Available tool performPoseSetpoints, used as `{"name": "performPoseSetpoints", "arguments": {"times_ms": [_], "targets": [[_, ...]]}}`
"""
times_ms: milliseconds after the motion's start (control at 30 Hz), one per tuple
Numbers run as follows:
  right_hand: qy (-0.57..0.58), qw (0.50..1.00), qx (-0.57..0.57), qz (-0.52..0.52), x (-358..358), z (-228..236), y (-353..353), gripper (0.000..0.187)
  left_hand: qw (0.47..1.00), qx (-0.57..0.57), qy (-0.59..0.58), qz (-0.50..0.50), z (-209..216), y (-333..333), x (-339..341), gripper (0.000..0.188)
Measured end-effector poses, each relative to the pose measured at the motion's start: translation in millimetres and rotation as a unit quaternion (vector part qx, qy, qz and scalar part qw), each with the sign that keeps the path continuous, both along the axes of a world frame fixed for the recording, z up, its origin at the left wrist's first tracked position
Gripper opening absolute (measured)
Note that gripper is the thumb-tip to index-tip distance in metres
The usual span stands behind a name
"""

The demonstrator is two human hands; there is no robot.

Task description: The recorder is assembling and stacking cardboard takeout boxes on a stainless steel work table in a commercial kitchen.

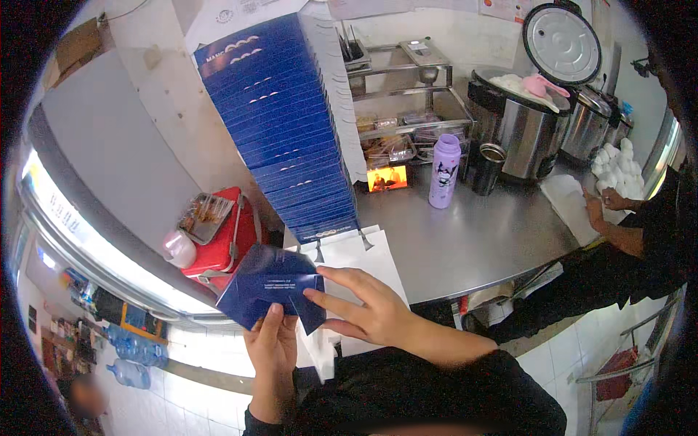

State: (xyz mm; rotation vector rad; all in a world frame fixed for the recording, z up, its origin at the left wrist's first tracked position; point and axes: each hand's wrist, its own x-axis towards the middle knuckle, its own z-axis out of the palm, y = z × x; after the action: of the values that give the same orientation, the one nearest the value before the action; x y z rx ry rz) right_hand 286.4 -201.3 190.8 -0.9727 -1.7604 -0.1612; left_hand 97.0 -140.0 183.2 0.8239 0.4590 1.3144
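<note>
The left hand [273, 347] grips a folded dark-blue cardboard piece [254, 282]; the right hand [376, 311] touches its edge, whether gripping I cannot tell.

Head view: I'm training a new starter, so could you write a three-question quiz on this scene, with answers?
1. True or false: the left hand and the right hand both touch the blue carton.
2. What colour is the tall bottle on the metal table? A red; B purple; C green.
3. Fill in: the lid of the cooker with the pink scoop is ____.

Key: 1 true; 2 B; 3 open.
</note>
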Motion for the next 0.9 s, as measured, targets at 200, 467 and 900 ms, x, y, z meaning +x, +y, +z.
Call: {"name": "performPoseSetpoints", "arguments": {"times_ms": [200, 467, 900], "targets": [[-0.133, 0.986, -0.086, 0.044, 22, 9, -14, 0.054, 0.989, 0.091, 0.116, -0.031, -8, -10, -15, 0.032], [0.079, 0.99, -0.065, 0.096, 8, -11, -21, 0.044, 0.95, 0.245, 0.192, 0.009, -29, -34, -6, 0.033], [0.062, 0.99, -0.122, -0.021, 13, -35, -12, 0.034, 0.656, 0.434, 0.613, -0.079, -26, 1, -16, 0.028]]}}
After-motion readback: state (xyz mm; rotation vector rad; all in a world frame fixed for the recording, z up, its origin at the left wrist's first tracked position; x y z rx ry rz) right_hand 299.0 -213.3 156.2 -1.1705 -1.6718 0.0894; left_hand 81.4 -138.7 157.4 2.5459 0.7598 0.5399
